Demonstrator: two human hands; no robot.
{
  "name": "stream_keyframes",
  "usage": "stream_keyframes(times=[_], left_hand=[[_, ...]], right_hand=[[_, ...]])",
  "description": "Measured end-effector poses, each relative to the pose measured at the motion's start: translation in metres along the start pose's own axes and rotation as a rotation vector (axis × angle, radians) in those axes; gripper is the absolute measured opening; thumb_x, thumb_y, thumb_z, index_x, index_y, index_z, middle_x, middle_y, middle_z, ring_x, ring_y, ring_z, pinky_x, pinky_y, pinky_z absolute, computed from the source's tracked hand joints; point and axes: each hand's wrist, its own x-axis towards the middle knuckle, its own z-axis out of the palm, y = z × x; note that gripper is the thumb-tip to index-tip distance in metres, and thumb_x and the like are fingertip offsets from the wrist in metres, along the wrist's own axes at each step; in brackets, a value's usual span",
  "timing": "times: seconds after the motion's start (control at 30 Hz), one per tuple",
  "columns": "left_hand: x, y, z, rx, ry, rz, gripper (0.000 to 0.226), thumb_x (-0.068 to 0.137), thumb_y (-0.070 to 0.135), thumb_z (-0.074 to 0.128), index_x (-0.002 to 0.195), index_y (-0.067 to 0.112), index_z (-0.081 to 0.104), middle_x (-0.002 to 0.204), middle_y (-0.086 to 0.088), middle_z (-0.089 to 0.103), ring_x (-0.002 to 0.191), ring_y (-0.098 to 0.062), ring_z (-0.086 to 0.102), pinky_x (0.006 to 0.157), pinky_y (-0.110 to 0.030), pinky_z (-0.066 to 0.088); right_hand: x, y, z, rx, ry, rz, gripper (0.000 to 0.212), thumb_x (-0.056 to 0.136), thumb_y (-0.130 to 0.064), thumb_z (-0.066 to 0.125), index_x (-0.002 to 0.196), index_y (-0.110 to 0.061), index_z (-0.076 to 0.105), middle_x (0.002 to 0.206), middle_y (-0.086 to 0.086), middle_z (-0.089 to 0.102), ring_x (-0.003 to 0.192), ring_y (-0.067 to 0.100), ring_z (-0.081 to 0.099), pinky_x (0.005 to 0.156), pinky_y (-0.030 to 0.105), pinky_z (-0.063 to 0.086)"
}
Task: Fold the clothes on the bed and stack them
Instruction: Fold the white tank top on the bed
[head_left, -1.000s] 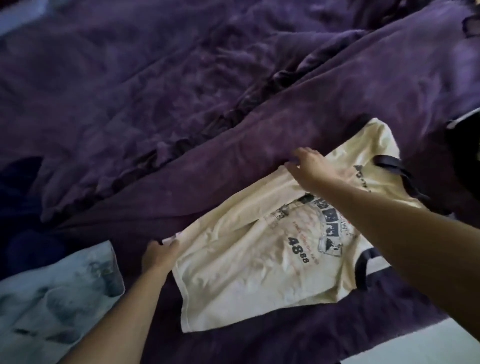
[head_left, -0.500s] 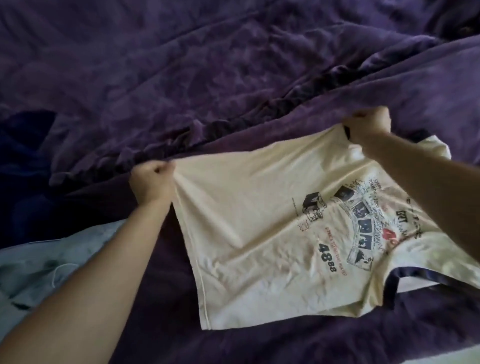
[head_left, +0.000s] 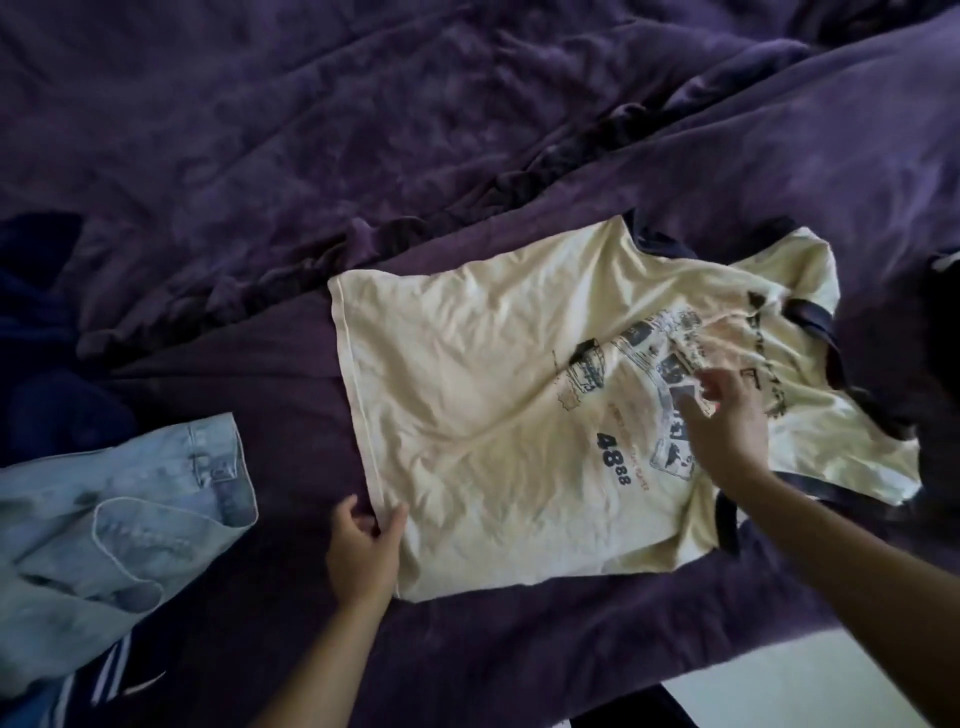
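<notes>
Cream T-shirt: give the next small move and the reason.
Probably sweep the right hand outward over the puckered print, left hand anchoring the hem corner it pinches: the cream T-shirt lies spread print-up on the purple blanket but wrinkled at the chest.

Cream printed T-shirt with dark trim, spread flat on purple bed, light denim garment crumpled well left

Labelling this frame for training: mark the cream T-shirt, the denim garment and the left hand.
cream T-shirt (head_left: 493, 415): head view, plain fabric of its body.
denim garment (head_left: 130, 499): head view, middle of the pale cloth.
left hand (head_left: 363, 556): head view, back of the hand.
</notes>
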Motion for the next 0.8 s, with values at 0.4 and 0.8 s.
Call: stream_keyframes(times=[0.4, 0.8], left_hand=[[-0.089, -0.055, -0.003, -0.043, -0.158, 0.279, 0.022, 0.087, 0.015, 0.065, 0.074, 0.004, 0.051, 0.060, -0.015, 0.053, 0.053, -0.014, 0.041, 0.048, -0.027, 0.033], [-0.100, -0.097, -0.028, -0.082, -0.199, 0.308, 0.022, 0.090, 0.016, 0.064, 0.072, 0.003, 0.059, 0.050, 0.001, 0.054, 0.048, -0.008, 0.045, 0.051, -0.023, 0.037]], right_hand=[[-0.122, 0.106, 0.010, 0.092, -0.338, 0.272, 0.023, 0.081, -0.028, 0.074, 0.097, -0.012, 0.072, 0.091, 0.008, 0.070, 0.089, 0.026, 0.063, 0.072, 0.034, 0.045], [-0.132, 0.113, 0.009, 0.125, -0.289, 0.311, 0.018, 0.080, -0.023, 0.072, 0.077, -0.006, 0.067, 0.067, 0.003, 0.059, 0.063, 0.021, 0.055, 0.060, 0.031, 0.045]])
